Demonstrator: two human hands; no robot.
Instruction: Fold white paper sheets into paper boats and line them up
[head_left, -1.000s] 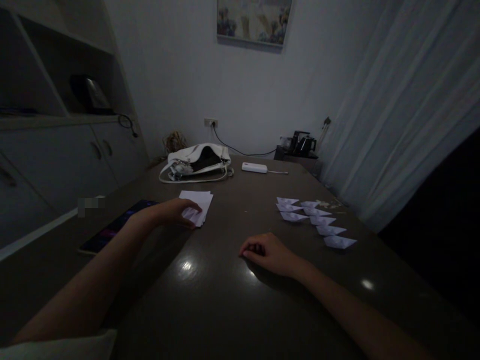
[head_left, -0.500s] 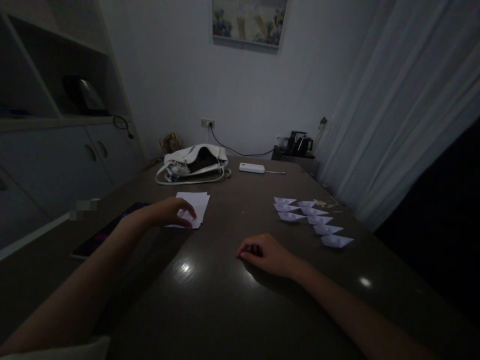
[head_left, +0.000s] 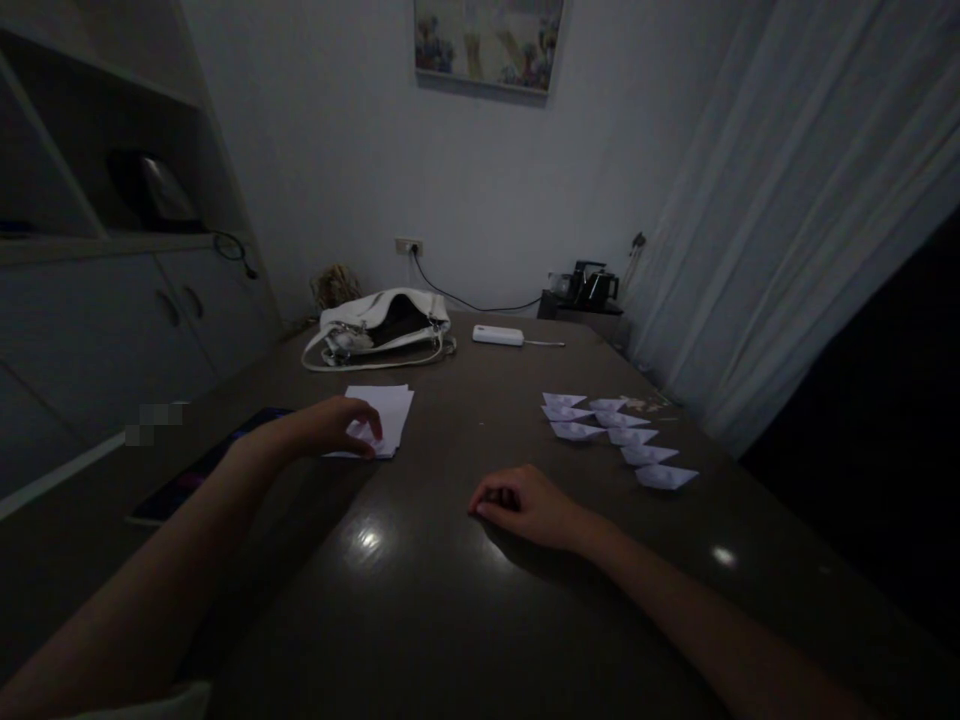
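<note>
My left hand [head_left: 334,425] is over a small stack of white paper sheets [head_left: 390,408], with thumb and fingers bent and a gap between them. Its fingertips are at the top sheet, and no sheet is lifted. Loosely curled, my right hand [head_left: 529,505] rests on the dark table [head_left: 450,600] with nothing visible in it. Beyond it to the right stand several folded white paper boats [head_left: 666,476] in two slanting rows.
Under my left forearm lies a dark tablet [head_left: 195,475]. A white handbag [head_left: 382,325] sits at the far left of the table, beside a white power bank [head_left: 499,336] with a short cable. A sheer curtain [head_left: 750,220] hangs along the right side.
My view has shifted slightly, so most things sit a little further left. The left thumb and fingers look a bit more bent over the paper; the right hand stays in place.
</note>
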